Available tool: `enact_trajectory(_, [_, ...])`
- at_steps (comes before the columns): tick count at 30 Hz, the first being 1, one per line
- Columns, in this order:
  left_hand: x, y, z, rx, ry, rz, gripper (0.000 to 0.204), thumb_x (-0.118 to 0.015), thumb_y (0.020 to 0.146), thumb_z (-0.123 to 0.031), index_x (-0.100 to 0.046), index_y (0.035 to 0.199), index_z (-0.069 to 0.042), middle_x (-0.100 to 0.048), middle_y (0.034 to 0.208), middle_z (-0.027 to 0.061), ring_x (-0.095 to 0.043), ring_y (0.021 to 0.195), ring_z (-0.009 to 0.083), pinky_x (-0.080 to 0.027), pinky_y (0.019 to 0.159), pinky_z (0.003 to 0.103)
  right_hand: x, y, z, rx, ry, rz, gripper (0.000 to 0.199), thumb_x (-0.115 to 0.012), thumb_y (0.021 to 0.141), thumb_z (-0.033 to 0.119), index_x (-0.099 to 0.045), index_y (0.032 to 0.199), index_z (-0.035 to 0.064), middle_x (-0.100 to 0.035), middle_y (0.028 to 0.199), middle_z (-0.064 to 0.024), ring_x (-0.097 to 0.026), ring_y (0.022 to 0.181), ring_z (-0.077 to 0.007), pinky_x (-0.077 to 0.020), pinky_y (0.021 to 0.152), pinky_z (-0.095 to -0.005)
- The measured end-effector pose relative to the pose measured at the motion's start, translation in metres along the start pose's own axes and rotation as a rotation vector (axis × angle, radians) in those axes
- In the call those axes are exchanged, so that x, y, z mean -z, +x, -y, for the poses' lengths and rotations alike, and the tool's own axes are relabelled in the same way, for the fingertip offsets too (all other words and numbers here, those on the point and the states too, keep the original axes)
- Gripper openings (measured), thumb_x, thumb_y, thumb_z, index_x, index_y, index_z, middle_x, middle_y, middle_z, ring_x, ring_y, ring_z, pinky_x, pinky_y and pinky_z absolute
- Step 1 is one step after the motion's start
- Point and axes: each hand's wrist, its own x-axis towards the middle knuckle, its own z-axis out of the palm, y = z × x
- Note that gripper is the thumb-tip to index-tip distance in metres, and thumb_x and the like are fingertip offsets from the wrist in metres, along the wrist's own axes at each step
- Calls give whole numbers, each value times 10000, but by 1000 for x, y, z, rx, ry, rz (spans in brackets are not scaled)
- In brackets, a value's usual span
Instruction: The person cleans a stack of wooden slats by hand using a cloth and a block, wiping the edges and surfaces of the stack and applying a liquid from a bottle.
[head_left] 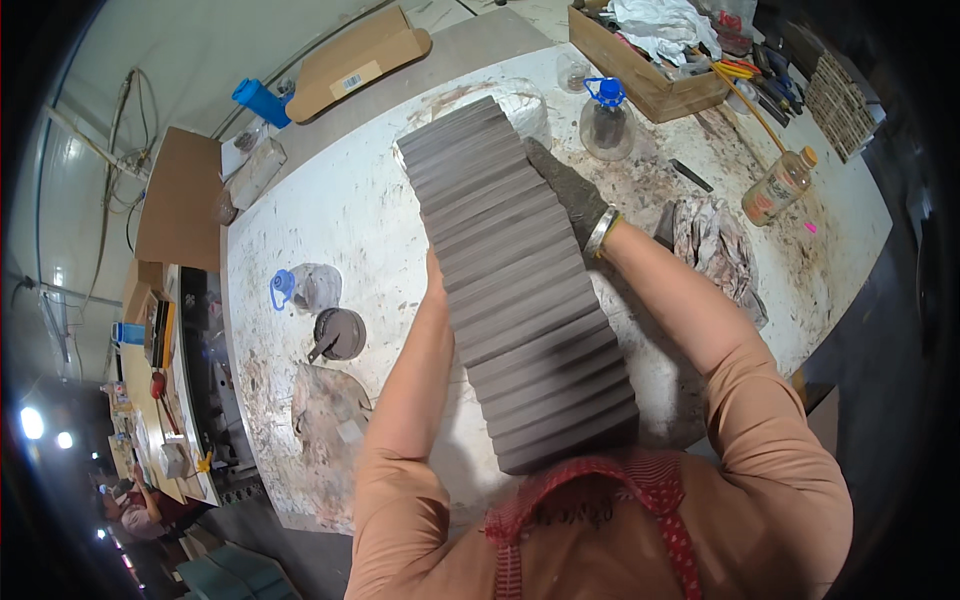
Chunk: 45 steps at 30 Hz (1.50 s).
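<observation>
A long dark grey stack of thin, ridged slabs fills the middle of the view. It slants from the white table's far part down to my chest. My right hand, in a dark, dirty work glove, is closed against the stack's upper right side, its fingertips partly hidden. A band circles that wrist. On the other side, my left forearm runs up along the stack and passes behind it, so the left hand and its fingers are hidden. Beyond the stack's far end lies a whitish round object, partly covered.
The stained white table carries a dark cup, a blue-handled clear container and stained cloths. Farther off are a blue-capped jug, a bottle, a wooden box of odds and ends and cardboard.
</observation>
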Motion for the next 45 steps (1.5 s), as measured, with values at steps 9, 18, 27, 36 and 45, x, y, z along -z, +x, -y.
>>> enact_trajectory(9, [-9,-19,-13,131,-193,45,771,-251,931,-644,-351,1415,-53,-384,1437,120,-395,1300,267,-364,1034,341,44,20,-22,264,-474,21,587,-487,935,448,-392,1403,105,-417,1415,-32,-457,1208,-148,-335,1026,-258])
enact_trajectory(18, [26,-186,50,-309,63,116,845,-251,925,-650,-48,1488,-54,-101,1556,113,-54,1436,224,-33,1146,346,11,-192,-20,171,-172,-156,741,-487,918,496,-262,1444,25,-362,1440,-140,-388,1281,-168,-359,1024,-297])
enact_trajectory(27, [-28,-269,95,31,182,152,548,-594,871,-122,-355,1337,40,-503,1255,147,-466,1153,218,-359,994,324,-43,-267,-54,381,-874,-170,725,-636,838,108,-250,1447,31,-351,1448,-196,-342,1340,-277,-300,1079,-344])
enact_trajectory(36, [-38,-266,115,-239,153,106,431,-571,896,-153,-451,1255,55,-555,1204,128,-511,1104,204,-389,966,332,-35,-262,-71,564,-916,-226,661,-645,829,112,-335,1405,20,-380,1424,-199,-372,1321,-293,-290,1083,-349])
enact_trajectory(45, [-41,-263,111,-389,270,45,618,-668,841,-221,-366,1261,117,-543,1185,210,-527,1096,268,-399,961,335,-28,-265,-76,640,-912,-245,706,-651,761,74,-342,1390,-8,-423,1377,-198,-406,1277,-269,-317,1062,-347])
